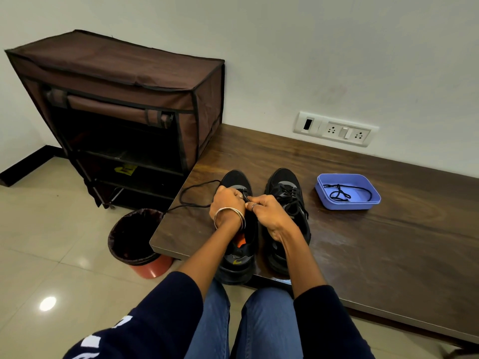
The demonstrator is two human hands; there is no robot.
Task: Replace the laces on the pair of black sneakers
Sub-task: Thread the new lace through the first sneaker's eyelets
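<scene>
Sitting near the counter's [363, 229] left front corner, the left sneaker [237, 226] has its heel just over the front edge and its toe pointing toward the wall. Both hands meet over its eyelets: the left hand [228, 200], a metal bangle [229, 216] on its wrist, has its fingers curled and pinching the black lace [193, 193], and the right hand [267, 213], with a ring on one finger, pinches the same lace just beside it. The loose lace loops out to the left, past the counter's left edge. The right sneaker [287, 203] stands just beside the first, parallel to it and already laced. Farther right, well apart from the shoes, a blue tray [373, 196] holds another black lace [339, 194] in a loose tangle. Below the left corner, on the tiled floor, stands a bin [137, 242] with a dark liner. Behind it is a brown fabric shoe rack [116, 112], against the wall. A switch plate [335, 129] sits on the wall above the counter's back edge.
</scene>
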